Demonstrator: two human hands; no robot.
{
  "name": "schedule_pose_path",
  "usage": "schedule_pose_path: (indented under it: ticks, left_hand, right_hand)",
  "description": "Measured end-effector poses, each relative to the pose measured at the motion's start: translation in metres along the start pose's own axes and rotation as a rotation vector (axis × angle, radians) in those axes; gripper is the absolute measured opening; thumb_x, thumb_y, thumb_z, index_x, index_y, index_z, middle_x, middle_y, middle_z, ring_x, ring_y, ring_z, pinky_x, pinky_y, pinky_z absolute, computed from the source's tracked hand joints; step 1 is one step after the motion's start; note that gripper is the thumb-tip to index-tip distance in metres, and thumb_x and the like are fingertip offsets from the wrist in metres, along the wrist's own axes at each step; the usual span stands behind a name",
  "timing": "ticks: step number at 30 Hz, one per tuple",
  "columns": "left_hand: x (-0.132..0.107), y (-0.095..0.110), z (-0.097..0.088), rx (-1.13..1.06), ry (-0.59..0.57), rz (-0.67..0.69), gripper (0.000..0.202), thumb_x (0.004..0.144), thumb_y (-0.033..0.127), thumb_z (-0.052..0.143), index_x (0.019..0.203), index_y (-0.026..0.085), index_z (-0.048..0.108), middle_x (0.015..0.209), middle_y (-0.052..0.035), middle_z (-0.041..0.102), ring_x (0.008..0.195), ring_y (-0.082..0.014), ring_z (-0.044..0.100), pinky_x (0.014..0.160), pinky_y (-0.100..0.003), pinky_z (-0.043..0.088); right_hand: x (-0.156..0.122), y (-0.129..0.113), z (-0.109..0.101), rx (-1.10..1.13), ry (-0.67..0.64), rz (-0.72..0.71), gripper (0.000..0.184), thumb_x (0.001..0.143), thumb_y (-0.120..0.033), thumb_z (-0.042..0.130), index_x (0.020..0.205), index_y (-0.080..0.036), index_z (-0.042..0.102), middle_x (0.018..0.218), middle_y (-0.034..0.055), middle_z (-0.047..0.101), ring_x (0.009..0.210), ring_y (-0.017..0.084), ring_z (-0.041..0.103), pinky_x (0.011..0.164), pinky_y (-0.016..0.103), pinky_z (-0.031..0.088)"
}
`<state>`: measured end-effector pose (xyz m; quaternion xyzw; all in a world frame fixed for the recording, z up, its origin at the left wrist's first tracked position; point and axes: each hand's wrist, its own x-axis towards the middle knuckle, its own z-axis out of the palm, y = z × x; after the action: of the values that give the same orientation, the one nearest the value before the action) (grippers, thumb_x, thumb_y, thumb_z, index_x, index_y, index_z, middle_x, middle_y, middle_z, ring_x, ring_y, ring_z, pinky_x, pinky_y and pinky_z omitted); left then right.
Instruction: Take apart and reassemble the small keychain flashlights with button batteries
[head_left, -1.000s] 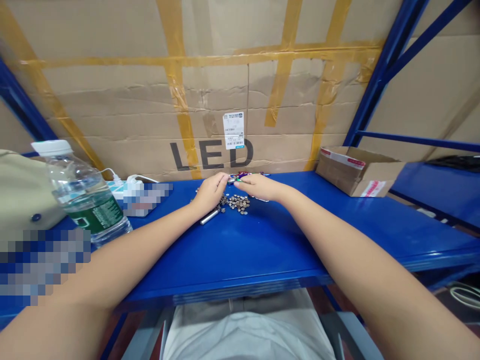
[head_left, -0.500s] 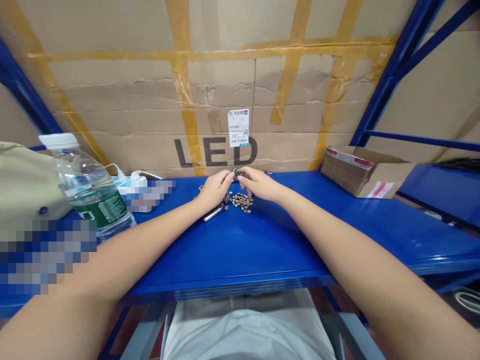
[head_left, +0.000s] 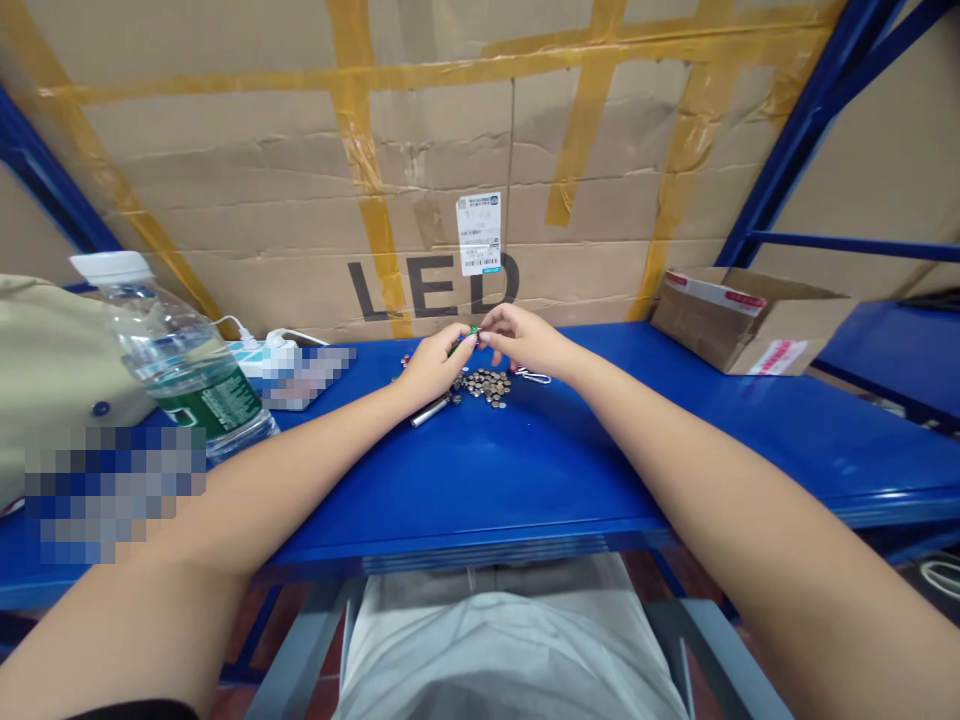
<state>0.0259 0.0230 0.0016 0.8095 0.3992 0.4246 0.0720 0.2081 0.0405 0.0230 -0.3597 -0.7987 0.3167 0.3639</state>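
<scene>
Both hands meet over the back of the blue shelf, fingertips closed on a small green object (head_left: pixel 474 331) whose kind is too small to make out. My left hand (head_left: pixel 436 362) pinches it from the left, and my right hand (head_left: pixel 525 342) from the right with bent fingers. Just below them lies a heap of small round silvery discs (head_left: pixel 489 386). A silver rod-like piece (head_left: pixel 430 412) rests near my left hand. Beneath my right hand is a small white loop (head_left: pixel 534 376). Some small reddish bits (head_left: pixel 406 361) show behind my left wrist, partly hidden.
A clear water bottle (head_left: pixel 202 390) with a green label stands left beside a beige bag or cloth (head_left: pixel 52 380). Behind it is a power strip (head_left: pixel 262 358). An open cardboard box (head_left: pixel 720 318) sits at the right. A large carton (head_left: pixel 427 150) walls the back of the shelf (head_left: pixel 480 490).
The view has tilted slightly, so the scene sits higher. My right hand has shifted a little, and the white loop beneath it shows more. Both hands keep the green object between them.
</scene>
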Motion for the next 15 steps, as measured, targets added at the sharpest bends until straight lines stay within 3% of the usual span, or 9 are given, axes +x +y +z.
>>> schedule_pose_path:
  ticks: [4, 10, 12, 15]
  left_hand:
    - [-0.0003, -0.0037, 0.0008, 0.000, -0.013, 0.035, 0.028, 0.093, 0.034, 0.044, 0.106, 0.016, 0.060, 0.101, -0.0045, 0.069, 0.093, -0.0171, 0.062, 0.084, -0.028, 0.045]
    - [-0.0016, -0.0044, 0.0021, 0.063, -0.055, 0.094, 0.030, 0.094, 0.032, 0.042, 0.112, 0.016, 0.060, 0.110, -0.0063, 0.068, 0.100, -0.0178, 0.062, 0.088, -0.030, 0.046]
    - [-0.0014, -0.0058, 0.0022, 0.066, -0.063, 0.110, 0.030, 0.094, 0.032, 0.043, 0.114, 0.016, 0.060, 0.112, -0.0065, 0.068, 0.101, -0.0178, 0.062, 0.089, -0.030, 0.046]
    - [-0.0010, -0.0084, 0.0028, 0.077, -0.066, 0.131, 0.031, 0.094, 0.032, 0.042, 0.115, 0.017, 0.059, 0.114, -0.0068, 0.067, 0.104, -0.0182, 0.062, 0.091, -0.031, 0.046]
  right_hand:
    - [-0.0007, -0.0001, -0.0034, -0.012, 0.005, -0.016, 0.009, 0.087, -0.025, 0.056, 0.088, -0.019, 0.050, 0.077, 0.0017, 0.062, 0.062, 0.011, 0.061, 0.041, 0.018, 0.043]
    - [-0.0029, -0.0005, -0.0053, -0.111, 0.005, 0.014, 0.011, 0.083, -0.027, 0.061, 0.083, -0.018, 0.056, 0.077, 0.0026, 0.063, 0.061, 0.012, 0.060, 0.046, 0.021, 0.046]
    - [-0.0022, 0.0014, -0.0048, -0.138, 0.014, -0.008, 0.011, 0.082, -0.026, 0.062, 0.088, -0.018, 0.056, 0.080, 0.0033, 0.064, 0.060, 0.012, 0.060, 0.047, 0.023, 0.047]
    - [-0.0017, 0.0045, -0.0045, -0.190, 0.043, -0.066, 0.030, 0.080, -0.025, 0.064, 0.107, -0.018, 0.053, 0.086, 0.0045, 0.065, 0.061, 0.014, 0.060, 0.053, 0.027, 0.049]
